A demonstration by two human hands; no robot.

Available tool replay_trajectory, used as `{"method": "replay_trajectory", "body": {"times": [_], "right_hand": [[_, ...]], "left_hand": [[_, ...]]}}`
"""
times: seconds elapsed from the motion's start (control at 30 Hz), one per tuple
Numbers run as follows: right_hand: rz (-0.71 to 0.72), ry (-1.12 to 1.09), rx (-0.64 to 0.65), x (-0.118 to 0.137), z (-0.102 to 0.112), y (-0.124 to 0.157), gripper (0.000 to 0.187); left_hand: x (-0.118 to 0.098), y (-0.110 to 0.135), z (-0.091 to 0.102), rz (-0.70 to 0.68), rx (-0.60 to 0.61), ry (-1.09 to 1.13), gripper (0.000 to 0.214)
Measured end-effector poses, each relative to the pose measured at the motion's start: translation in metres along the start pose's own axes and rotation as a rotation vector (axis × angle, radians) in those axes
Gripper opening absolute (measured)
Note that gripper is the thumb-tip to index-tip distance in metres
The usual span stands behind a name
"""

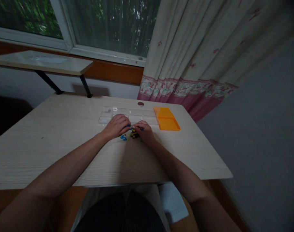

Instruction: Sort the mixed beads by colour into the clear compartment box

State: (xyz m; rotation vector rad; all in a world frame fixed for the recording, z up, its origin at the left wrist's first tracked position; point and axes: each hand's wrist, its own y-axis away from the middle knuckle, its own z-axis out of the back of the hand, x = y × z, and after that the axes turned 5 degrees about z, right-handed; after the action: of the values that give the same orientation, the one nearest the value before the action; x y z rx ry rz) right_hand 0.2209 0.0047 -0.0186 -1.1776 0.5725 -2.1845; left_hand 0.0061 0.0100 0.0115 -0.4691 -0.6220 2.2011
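Fingers (pixel 124 123) of left hand (pixel 116 126), right hand (pixel 145 131) curled over small coloured pieces (pixel 124 138), grip unclear

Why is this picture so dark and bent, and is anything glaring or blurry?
Head view: dim light, brightest at the window; corners darken and the pale wooden table bows from the wide lens; small glare on the clear plastic compartment tray; the tiny coloured pieces between left hand and right hand are too murky to identify.

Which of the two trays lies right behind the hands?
The clear divided tray, just beyond the left hand and right hand; the orange tray sits apart, farther right.
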Motion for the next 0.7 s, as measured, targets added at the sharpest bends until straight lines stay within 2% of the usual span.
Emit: {"method": "replay_trajectory", "body": {"times": [0.2,0.37,0.53,0.7], "right_hand": [[0.023,0.038,0.012,0.003,0.0,0.0,0.023],[0.024,0.156,0.049,0.005,0.003,0.0,0.021],[0.079,0.347,0.21,0.008,0.008,0.0,0.012],[0.12,0.547,0.361,0.018,0.008,-0.001,0.014]], "left_hand": [[0.0,0.0,0.0,-0.024,0.023,-0.057,0.026],[0.004,0.001,-0.001,0.056,0.026,-0.005,0.027],[0.011,0.002,-0.007,0.177,-0.023,0.058,0.024],[0.013,0.002,-0.01,0.247,-0.117,0.086,0.024]]}}
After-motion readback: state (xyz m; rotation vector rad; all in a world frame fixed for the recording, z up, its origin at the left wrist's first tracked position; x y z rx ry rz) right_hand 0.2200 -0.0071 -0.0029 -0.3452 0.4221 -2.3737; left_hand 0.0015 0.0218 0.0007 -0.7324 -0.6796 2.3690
